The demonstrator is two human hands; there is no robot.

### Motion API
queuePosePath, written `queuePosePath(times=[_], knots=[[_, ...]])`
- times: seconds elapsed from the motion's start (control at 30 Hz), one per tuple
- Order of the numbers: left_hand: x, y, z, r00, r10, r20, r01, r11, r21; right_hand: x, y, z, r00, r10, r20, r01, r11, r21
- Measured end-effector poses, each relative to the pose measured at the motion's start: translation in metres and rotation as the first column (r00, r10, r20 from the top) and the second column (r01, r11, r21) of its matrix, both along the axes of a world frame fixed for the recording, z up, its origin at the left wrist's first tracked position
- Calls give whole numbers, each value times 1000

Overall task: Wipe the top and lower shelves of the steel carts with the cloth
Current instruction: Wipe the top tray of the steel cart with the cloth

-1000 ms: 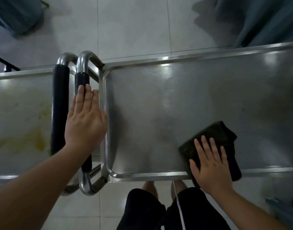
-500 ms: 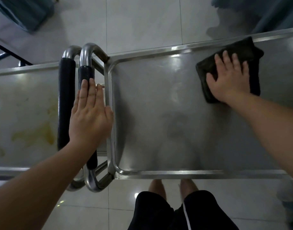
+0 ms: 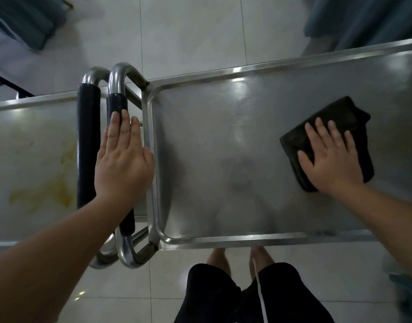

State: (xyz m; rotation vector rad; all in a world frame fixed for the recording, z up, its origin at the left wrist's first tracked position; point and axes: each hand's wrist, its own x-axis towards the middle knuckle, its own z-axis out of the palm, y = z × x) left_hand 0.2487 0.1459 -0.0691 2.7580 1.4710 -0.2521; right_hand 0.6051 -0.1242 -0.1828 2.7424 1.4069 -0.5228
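Two steel carts stand end to end below me. The right cart's top shelf [image 3: 223, 141] is bare steel with dull smears. A folded dark cloth [image 3: 326, 122] lies on its right part, and my right hand [image 3: 328, 157] presses flat on the cloth with fingers spread straight. My left hand [image 3: 123, 159] rests flat with straight fingers on the black-padded handle [image 3: 116, 103] of the right cart. The left cart's top shelf [image 3: 32, 155] shows yellowish stains. The lower shelves are hidden under the top ones.
The left cart's padded handle [image 3: 88, 141] runs right beside the other handle. Pale floor tiles [image 3: 188, 31] surround the carts. Teal fabric [image 3: 363, 17] hangs at the far right and a teal object [image 3: 25, 19] sits far left. My legs [image 3: 235, 294] stand against the near rim.
My right hand slid the cloth from the near rim to the far rim, then back toward the middle of the shelf. My left hand stayed on the handle.
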Motion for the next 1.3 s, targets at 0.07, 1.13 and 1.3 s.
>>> queuePosePath(times=[0.07, 1.13, 1.3], knots=[[0, -1, 1, 1000, -2, 8, 2, 1000, -16, -25, -57, -3, 999, 53, 7, -53, 998, -27], [-8, 3, -6, 994, -81, 80, 84, 995, -43, -226, -11, -16, 902, 431, -31, -419, 890, 183], [-9, 4, -5, 992, -90, 93, 95, 994, -51, -80, -66, -13, 997, -41, 59, 38, 997, 62]])
